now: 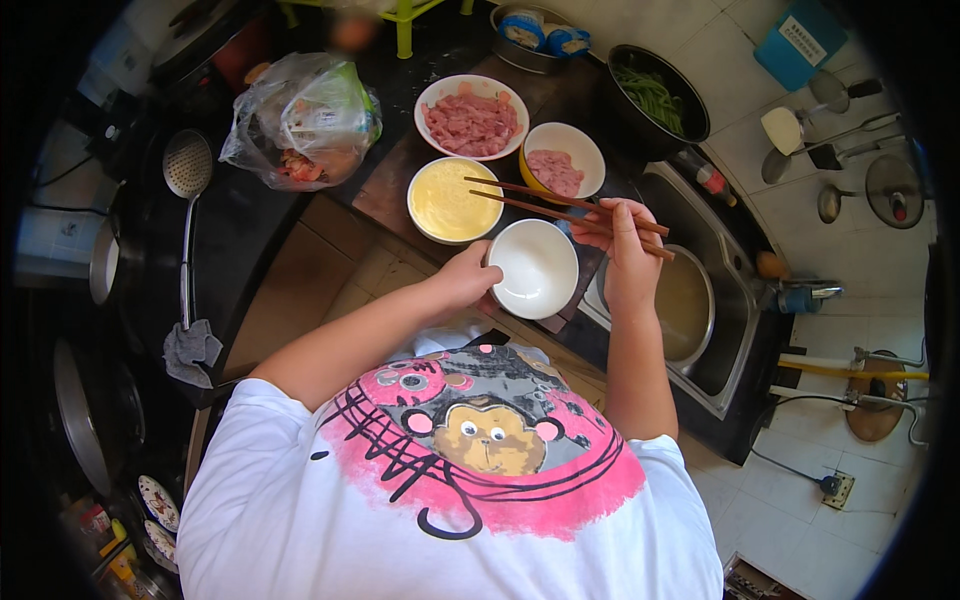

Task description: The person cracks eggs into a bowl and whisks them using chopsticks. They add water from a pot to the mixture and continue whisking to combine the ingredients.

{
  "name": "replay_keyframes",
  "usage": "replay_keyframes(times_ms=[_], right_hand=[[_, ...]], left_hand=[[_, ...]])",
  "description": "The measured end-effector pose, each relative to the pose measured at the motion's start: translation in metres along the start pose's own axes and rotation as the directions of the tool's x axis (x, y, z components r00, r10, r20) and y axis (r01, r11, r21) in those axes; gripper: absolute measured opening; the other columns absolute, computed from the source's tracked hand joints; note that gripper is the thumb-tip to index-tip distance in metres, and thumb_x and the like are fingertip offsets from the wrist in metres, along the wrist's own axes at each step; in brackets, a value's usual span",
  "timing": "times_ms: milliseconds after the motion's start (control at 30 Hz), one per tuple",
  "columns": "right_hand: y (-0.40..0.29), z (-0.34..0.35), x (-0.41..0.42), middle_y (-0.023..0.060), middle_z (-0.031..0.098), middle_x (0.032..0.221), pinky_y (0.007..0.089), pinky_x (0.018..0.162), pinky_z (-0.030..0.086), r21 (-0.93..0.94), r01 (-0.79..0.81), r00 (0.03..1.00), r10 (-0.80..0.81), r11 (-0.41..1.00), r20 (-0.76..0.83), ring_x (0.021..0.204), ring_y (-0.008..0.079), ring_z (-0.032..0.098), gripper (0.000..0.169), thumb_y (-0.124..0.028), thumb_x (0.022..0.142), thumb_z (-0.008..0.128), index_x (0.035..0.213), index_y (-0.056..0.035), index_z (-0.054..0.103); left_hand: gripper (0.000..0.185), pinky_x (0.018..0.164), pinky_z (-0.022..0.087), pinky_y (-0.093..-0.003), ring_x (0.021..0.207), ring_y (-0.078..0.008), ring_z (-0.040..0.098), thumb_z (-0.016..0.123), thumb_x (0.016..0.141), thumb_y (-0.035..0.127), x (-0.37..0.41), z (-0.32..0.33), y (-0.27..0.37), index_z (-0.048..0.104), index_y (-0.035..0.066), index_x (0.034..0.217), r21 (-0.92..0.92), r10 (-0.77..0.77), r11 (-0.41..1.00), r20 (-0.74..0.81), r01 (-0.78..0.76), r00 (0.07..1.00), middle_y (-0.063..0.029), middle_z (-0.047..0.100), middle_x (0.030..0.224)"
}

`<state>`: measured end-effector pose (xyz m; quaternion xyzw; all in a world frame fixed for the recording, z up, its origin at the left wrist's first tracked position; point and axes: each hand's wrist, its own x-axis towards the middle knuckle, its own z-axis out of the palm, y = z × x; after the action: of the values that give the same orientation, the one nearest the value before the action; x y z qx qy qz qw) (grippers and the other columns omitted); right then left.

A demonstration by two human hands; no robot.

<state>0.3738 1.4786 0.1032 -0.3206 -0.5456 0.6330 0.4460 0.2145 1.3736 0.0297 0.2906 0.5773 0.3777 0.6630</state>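
Note:
My left hand (471, 276) grips the rim of a white bowl (534, 270), which holds nothing and is tilted toward me. In my right hand (626, 244) is a pair of brown chopsticks (551, 193), their tips over a bowl of beaten egg (455, 200). I cannot tell whether the tips touch the egg. Behind the egg stands a white bowl of sliced raw meat (472, 118). A yellow bowl (529, 177) with a smaller portion of raw meat (555, 172) is beside it, behind the chopsticks.
A plastic bag of food (307, 127) and a skimmer (187, 165) lie on the left. Green beans fill a dark pot (649, 97) at the back right. To the right, a sink (724, 330) holds a basin of cloudy water (682, 307). Utensils hang on the tiled wall.

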Motion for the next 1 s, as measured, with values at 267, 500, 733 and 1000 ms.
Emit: replay_keyframes(times_ms=[267, 500, 733, 1000], right_hand=[[0.015, -0.025, -0.003, 0.0161, 0.057, 0.082, 0.0303, 0.061, 0.054, 0.165, -0.056, 0.997, 0.065, 0.985, -0.047, 0.069, 0.0240, 0.063, 0.023, -0.019, 0.090, 0.045, 0.094, 0.0025, 0.049], [0.025, -0.036, -0.001, 0.0163, 0.057, 0.082, 0.0314, 0.061, 0.054, 0.233, -0.113, 0.988, 0.135, 0.966, -0.077, 0.069, 0.0249, 0.062, 0.023, -0.020, 0.090, 0.044, 0.094, 0.0022, 0.049], [0.032, -0.029, 0.001, 0.0153, 0.058, 0.079, 0.0318, 0.060, 0.054, 0.265, -0.134, 0.983, 0.163, 0.955, -0.088, 0.068, 0.0253, 0.062, 0.023, -0.020, 0.090, 0.043, 0.094, 0.0017, 0.049], [0.038, -0.014, -0.001, 0.0148, 0.057, 0.080, 0.0315, 0.060, 0.054, 0.228, -0.119, 0.984, 0.146, 0.966, -0.106, 0.067, 0.0244, 0.062, 0.022, -0.019, 0.090, 0.044, 0.094, 0.0021, 0.049]], left_hand=[[0.040, 0.061, 0.052, -0.0306, 0.076, -0.0203, 0.059, 0.045, 0.082, 0.012, 0.027, 0.011, -0.016, 0.038, 0.000, 0.120, -0.063, -0.026, 0.998, -0.128, 0.018, 0.991, -0.0128, 0.056, 0.098], [0.041, 0.064, 0.051, -0.0280, 0.077, -0.0170, 0.058, 0.051, 0.087, 0.030, 0.002, -0.014, -0.024, 0.041, -0.001, 0.112, -0.189, -0.118, 0.979, -0.255, 0.070, 0.960, -0.0111, 0.051, 0.098], [0.040, 0.075, 0.050, -0.0355, 0.091, -0.0292, 0.056, 0.048, 0.086, 0.016, -0.011, -0.055, -0.025, 0.030, 0.002, 0.118, -0.548, -0.009, 0.819, -0.311, -0.171, 0.950, -0.0177, 0.049, 0.104], [0.048, 0.092, 0.042, -0.0454, 0.109, -0.0328, 0.048, 0.040, 0.078, -0.005, 0.014, -0.074, -0.014, 0.030, 0.002, 0.124, -0.743, -0.036, 0.662, -0.159, -0.095, 0.987, -0.0195, 0.043, 0.120]])
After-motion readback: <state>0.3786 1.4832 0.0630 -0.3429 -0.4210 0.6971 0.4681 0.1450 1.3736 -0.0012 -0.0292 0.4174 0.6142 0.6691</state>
